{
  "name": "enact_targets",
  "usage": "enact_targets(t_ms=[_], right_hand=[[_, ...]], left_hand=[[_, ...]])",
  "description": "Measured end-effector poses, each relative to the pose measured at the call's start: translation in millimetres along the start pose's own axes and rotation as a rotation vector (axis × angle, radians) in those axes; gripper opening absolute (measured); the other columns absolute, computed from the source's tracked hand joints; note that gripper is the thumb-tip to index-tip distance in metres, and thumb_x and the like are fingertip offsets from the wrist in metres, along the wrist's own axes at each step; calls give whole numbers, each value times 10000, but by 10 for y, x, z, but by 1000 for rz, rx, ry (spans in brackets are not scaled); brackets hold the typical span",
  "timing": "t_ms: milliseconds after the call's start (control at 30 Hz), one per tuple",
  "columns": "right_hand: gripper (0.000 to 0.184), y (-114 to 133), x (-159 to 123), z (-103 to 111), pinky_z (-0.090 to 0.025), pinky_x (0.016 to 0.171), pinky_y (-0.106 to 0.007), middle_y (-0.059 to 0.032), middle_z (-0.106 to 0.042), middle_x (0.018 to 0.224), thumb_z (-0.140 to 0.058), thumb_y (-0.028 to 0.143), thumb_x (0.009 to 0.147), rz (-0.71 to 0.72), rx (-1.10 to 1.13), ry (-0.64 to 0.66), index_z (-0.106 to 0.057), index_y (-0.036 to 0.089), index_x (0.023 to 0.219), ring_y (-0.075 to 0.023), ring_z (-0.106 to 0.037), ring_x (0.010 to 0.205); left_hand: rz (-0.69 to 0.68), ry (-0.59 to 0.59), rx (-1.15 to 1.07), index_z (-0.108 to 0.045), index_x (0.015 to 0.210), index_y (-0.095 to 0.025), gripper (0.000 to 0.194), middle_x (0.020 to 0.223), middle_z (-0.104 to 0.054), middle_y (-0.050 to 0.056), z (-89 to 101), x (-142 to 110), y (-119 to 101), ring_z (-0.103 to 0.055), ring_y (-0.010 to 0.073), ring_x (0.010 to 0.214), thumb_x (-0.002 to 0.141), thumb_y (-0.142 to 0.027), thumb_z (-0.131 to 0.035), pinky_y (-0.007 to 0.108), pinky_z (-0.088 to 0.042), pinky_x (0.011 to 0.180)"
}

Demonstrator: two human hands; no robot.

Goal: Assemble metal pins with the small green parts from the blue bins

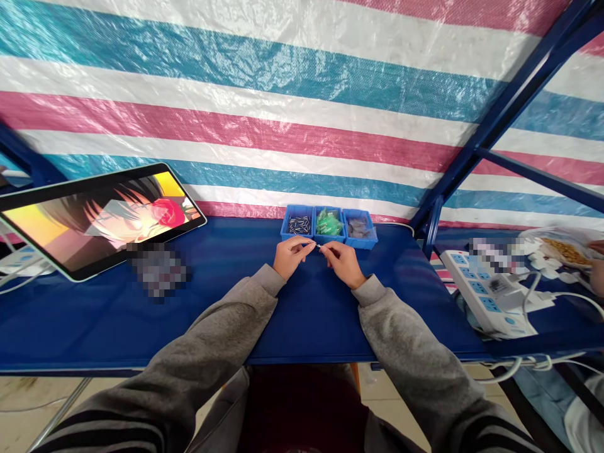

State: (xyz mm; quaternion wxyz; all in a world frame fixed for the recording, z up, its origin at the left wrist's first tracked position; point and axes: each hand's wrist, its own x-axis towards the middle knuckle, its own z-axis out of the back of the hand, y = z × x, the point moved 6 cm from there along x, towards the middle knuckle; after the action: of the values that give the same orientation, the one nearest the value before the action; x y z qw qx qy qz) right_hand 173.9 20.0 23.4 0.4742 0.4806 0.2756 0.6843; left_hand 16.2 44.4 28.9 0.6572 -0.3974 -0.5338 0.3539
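Note:
My left hand (291,258) and my right hand (344,263) meet just in front of three small blue bins, fingertips pinched close together. Between them is a tiny piece with a light and a dark part, too small to name. The left bin (284,231) has many small dark metallic pins (299,225) in it. Green translucent pieces (329,223) fill the middle bin (329,239). In the right bin (362,242) lie greyish clear pieces (359,227). Both wrists hover low over the blue tabletop (321,314).
A tablet (108,217) playing a cartoon leans at the left, with a blurred-out item (159,270) beside it. A white power strip (488,296) with plugs and cables stands at the right. Blue frame bars (472,163) and a striped sheet (264,126) rise behind. Another person's hand (597,267) shows far right.

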Motion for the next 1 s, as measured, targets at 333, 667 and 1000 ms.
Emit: enact_targets(t_ms=[333,667,1000], right_hand=[[327,-47,11,55,-432,500,-251,7,-583,643,-495,477,897,-44,2,-84,-649,193,849,-117,-534,461],[328,-38,0,101,-437,507,-250,13,-571,625,-488,474,905,-43,25,-147,-649,190,878,-113,-526,461],[266,38,-11,14,-457,517,-270,-23,-622,718,-577,445,855,19,17,-34,-668,195,875,-125,-538,501]], left_hand=[[89,46,-63,-537,831,-158,336,711,-687,36,-25,1,93,-491,67,368,824,-484,-616,187,-356,370],[-61,54,201,-725,886,-163,316,832,-707,70,-26,12,41,-576,145,641,843,-452,-604,250,-455,586],[-21,64,160,-657,952,-157,309,515,-551,-37,-18,-12,42,-447,92,445,855,-445,-602,225,-377,498]])
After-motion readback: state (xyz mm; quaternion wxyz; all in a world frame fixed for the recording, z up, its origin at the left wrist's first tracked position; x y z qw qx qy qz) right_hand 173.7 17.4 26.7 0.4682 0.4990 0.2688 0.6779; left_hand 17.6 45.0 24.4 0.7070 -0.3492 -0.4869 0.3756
